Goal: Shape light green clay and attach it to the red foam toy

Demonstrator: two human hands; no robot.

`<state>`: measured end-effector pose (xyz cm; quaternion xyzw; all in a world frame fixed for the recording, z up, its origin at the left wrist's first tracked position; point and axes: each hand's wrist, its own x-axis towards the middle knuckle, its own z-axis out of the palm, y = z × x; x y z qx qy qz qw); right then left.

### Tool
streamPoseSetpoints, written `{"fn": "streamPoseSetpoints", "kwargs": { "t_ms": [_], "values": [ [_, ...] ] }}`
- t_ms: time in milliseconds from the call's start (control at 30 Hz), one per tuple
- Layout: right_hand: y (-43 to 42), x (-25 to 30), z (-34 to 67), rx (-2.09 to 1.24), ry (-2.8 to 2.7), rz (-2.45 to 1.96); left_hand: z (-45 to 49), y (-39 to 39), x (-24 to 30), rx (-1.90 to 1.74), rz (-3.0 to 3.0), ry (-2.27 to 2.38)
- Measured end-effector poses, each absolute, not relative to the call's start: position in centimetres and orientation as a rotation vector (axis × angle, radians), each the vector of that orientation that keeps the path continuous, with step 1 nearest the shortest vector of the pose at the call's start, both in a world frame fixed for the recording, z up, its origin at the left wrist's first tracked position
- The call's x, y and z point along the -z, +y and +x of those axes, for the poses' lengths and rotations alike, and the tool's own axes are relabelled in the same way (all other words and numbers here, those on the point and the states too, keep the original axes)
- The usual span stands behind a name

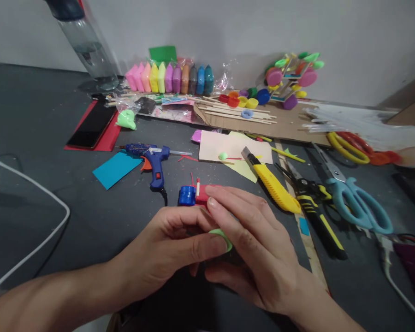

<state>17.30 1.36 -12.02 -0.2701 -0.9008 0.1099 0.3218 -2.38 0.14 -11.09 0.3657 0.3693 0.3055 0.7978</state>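
My left hand (190, 246) pinches a small flattened piece of light green modelling clay (224, 237) under its thumb. Over it leans my right hand (259, 249), fingers stretched out and thumb apart. Its index finger lies close against the clay, and whether it presses on it I cannot tell. Just beyond the fingertips is a red piece (201, 196), partly covered by my right hand, with a short white and red stick (198, 185) on it. Beside that sit blue bottle caps (186, 196).
A blue glue gun (155, 161) lies left of a yellow cutter (273, 184), pliers (314, 207) and scissors (352, 198). Coloured clay packs (169, 79), a bottle (90, 50) and a colourful model (292, 78) stand at the wall. A white cable (51, 193) curves at left.
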Motion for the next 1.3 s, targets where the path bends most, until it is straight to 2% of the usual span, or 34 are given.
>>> {"fn": "streamPoseSetpoints", "kwargs": {
  "t_ms": [433, 900, 1167, 1300],
  "values": [
    [1.29, 12.04, 17.11, -0.268, -2.345, -0.671, -2.39, 0.21, 10.92, -0.706, 0.754, 0.739],
    [1.47, 11.49, 17.45, -0.485, -2.273, -0.707, -2.55, 0.13, 11.03, -0.652, 0.804, 0.732],
    [0.94, 11.48, 17.49, -0.36, -2.251, -0.802, -2.45, 0.25, 10.9, -0.641, 0.796, 0.759],
    [1.17, 11.52, 17.32, -0.487, -2.223, -0.748, -2.63, 0.21, 10.61, -0.611, 0.798, 0.748]
  ]
}}
